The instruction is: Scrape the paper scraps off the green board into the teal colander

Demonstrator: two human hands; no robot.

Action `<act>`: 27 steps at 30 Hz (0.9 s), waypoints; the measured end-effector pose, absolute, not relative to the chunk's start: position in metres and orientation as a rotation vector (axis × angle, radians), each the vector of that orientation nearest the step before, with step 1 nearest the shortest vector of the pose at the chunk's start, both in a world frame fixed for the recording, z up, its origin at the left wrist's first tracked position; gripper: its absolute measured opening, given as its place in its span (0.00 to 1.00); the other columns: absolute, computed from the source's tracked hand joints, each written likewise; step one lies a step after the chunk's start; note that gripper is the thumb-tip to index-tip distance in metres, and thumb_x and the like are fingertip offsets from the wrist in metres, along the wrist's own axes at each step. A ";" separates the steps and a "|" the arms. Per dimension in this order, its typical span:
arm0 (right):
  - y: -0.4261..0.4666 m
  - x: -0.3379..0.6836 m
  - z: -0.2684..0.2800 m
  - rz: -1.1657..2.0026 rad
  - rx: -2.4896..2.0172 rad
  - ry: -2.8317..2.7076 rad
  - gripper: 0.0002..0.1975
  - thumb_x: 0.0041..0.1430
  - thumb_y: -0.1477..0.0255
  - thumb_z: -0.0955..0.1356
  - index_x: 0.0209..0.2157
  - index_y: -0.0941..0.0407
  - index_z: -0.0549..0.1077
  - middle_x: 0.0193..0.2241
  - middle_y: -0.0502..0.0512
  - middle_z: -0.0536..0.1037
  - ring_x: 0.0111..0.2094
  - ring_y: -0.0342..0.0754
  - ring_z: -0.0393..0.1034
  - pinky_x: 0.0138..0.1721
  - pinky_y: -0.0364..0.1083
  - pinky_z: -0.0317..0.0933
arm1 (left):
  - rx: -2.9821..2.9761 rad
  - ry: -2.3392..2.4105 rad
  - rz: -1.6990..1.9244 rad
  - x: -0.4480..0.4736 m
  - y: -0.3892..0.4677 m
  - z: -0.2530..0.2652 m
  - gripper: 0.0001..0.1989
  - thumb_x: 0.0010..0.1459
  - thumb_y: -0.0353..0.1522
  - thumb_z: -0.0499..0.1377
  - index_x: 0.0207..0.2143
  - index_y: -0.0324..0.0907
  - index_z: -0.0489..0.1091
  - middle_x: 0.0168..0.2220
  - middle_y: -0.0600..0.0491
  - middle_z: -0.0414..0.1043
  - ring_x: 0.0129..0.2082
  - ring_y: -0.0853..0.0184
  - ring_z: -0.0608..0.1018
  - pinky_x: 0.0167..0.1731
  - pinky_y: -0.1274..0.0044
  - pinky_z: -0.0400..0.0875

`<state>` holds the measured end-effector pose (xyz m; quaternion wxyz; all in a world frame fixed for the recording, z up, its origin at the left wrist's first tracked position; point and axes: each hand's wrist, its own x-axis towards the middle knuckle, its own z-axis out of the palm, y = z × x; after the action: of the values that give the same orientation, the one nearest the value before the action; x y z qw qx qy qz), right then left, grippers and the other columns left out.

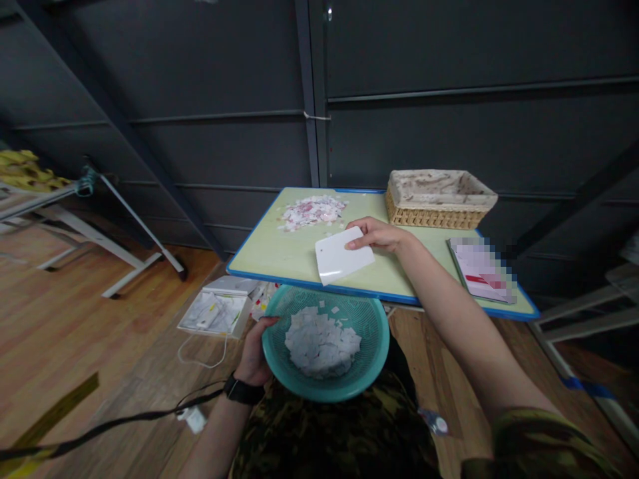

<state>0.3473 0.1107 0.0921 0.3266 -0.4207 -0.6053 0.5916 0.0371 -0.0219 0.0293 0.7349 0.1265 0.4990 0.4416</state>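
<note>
My left hand (255,352) grips the left rim of a teal plastic colander (372,372), held at the table's near edge over my lap. Inside it lies a heap of small white paper pieces (322,342). A flat white plastic scraper (332,259) with a small hole near one corner is pinched between the thumb and fingers of my right hand (372,236). The scraper is over the front part of the pale green table (264,249), its lower edge near the blue border. Beyond it, to the left, a loose pile of white and pinkish paper scraps (314,211) is spread on the tabletop.
A lined wicker basket (439,216) stands at the table's back right, with a pink-and-white flat item (479,269) nearer me. On the floor at left are an open white box (214,313) with a cable and a black strap (144,416). A dark panel wall (224,86) rises behind.
</note>
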 end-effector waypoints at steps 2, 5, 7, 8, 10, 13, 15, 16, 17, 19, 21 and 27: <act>0.112 0.351 0.094 1.435 -1.113 -1.454 0.20 0.32 0.69 0.79 0.30 0.58 0.74 0.27 0.50 0.78 0.26 0.43 0.70 0.25 0.41 0.61 | 0.266 1.091 0.959 0.037 -0.021 0.029 0.10 0.47 0.27 0.61 0.35 0.37 0.77 0.31 0.47 0.83 0.33 0.53 0.84 0.37 0.64 0.79; 0.117 0.361 0.096 1.224 -1.164 -1.267 0.21 0.33 0.69 0.77 0.33 0.57 0.74 0.29 0.52 0.79 0.27 0.45 0.70 0.26 0.43 0.61 | 0.250 1.076 0.956 0.035 -0.020 0.027 0.07 0.47 0.27 0.61 0.31 0.38 0.76 0.29 0.46 0.83 0.34 0.52 0.84 0.36 0.64 0.79; 0.121 0.369 0.096 1.134 -1.229 -1.219 0.21 0.33 0.70 0.76 0.33 0.57 0.74 0.28 0.53 0.78 0.26 0.46 0.69 0.25 0.44 0.59 | 0.255 1.073 0.963 0.033 -0.020 0.025 0.05 0.47 0.27 0.61 0.30 0.38 0.75 0.27 0.48 0.82 0.33 0.53 0.84 0.37 0.65 0.79; 0.122 0.372 0.095 1.107 -1.264 -1.216 0.20 0.32 0.70 0.76 0.33 0.57 0.74 0.27 0.53 0.78 0.26 0.46 0.69 0.25 0.44 0.58 | 0.265 1.073 0.971 0.033 -0.020 0.024 0.06 0.47 0.27 0.61 0.30 0.38 0.75 0.27 0.48 0.82 0.33 0.54 0.84 0.37 0.66 0.79; 0.124 0.377 0.094 1.091 -1.328 -1.230 0.20 0.32 0.71 0.76 0.32 0.57 0.74 0.25 0.53 0.77 0.25 0.46 0.68 0.24 0.43 0.57 | 0.285 1.074 0.984 0.033 -0.019 0.023 0.07 0.47 0.27 0.61 0.31 0.38 0.76 0.27 0.49 0.82 0.32 0.55 0.84 0.37 0.66 0.79; 0.123 0.377 0.094 1.132 -1.381 -1.286 0.20 0.31 0.72 0.76 0.32 0.57 0.75 0.25 0.52 0.77 0.25 0.46 0.68 0.23 0.43 0.56 | 0.289 1.074 0.989 0.033 -0.019 0.024 0.08 0.47 0.27 0.61 0.32 0.38 0.76 0.29 0.49 0.82 0.32 0.55 0.84 0.38 0.66 0.79; 0.120 0.373 0.095 1.183 -1.370 -1.342 0.20 0.31 0.72 0.77 0.33 0.57 0.75 0.25 0.51 0.78 0.25 0.45 0.69 0.23 0.42 0.57 | 0.274 1.083 0.988 0.035 -0.020 0.026 0.06 0.48 0.26 0.60 0.31 0.38 0.76 0.28 0.48 0.82 0.33 0.54 0.84 0.39 0.65 0.79; 0.119 0.371 0.095 1.212 -1.353 -1.368 0.21 0.31 0.72 0.77 0.33 0.57 0.75 0.26 0.51 0.78 0.25 0.45 0.69 0.24 0.42 0.57 | 0.265 1.091 0.984 0.035 -0.020 0.027 0.06 0.49 0.26 0.59 0.30 0.39 0.76 0.28 0.48 0.82 0.34 0.53 0.84 0.39 0.65 0.79; 0.118 0.370 0.096 1.237 -1.333 -1.383 0.21 0.31 0.72 0.77 0.34 0.57 0.75 0.26 0.51 0.78 0.25 0.45 0.69 0.24 0.42 0.58 | 0.257 1.097 0.980 0.036 -0.020 0.028 0.06 0.50 0.26 0.59 0.30 0.39 0.76 0.28 0.47 0.82 0.35 0.52 0.84 0.40 0.64 0.79; 0.118 0.370 0.096 1.256 -1.305 -1.370 0.22 0.31 0.72 0.77 0.35 0.57 0.76 0.27 0.52 0.79 0.26 0.46 0.70 0.26 0.43 0.59 | 0.245 1.103 0.967 0.037 -0.020 0.030 0.06 0.50 0.26 0.59 0.29 0.40 0.76 0.27 0.47 0.82 0.37 0.50 0.84 0.40 0.63 0.79; 0.119 0.371 0.096 1.217 -1.296 -1.318 0.23 0.31 0.72 0.77 0.35 0.57 0.76 0.28 0.53 0.79 0.27 0.47 0.71 0.26 0.44 0.60 | 0.239 1.097 0.960 0.037 -0.021 0.031 0.06 0.51 0.26 0.58 0.29 0.39 0.76 0.26 0.47 0.82 0.38 0.49 0.84 0.41 0.62 0.78; 0.120 0.369 0.092 1.183 -1.323 -1.409 0.23 0.32 0.70 0.78 0.36 0.58 0.76 0.28 0.52 0.78 0.27 0.46 0.69 0.28 0.44 0.60 | 0.222 1.087 0.933 0.036 -0.021 0.031 0.07 0.51 0.27 0.58 0.30 0.41 0.76 0.28 0.48 0.83 0.40 0.47 0.83 0.41 0.60 0.78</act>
<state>0.3687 0.1201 0.0919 0.4238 -0.5288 -0.5633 0.4728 0.0364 -0.0207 0.0310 0.7486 0.1014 0.4971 0.4268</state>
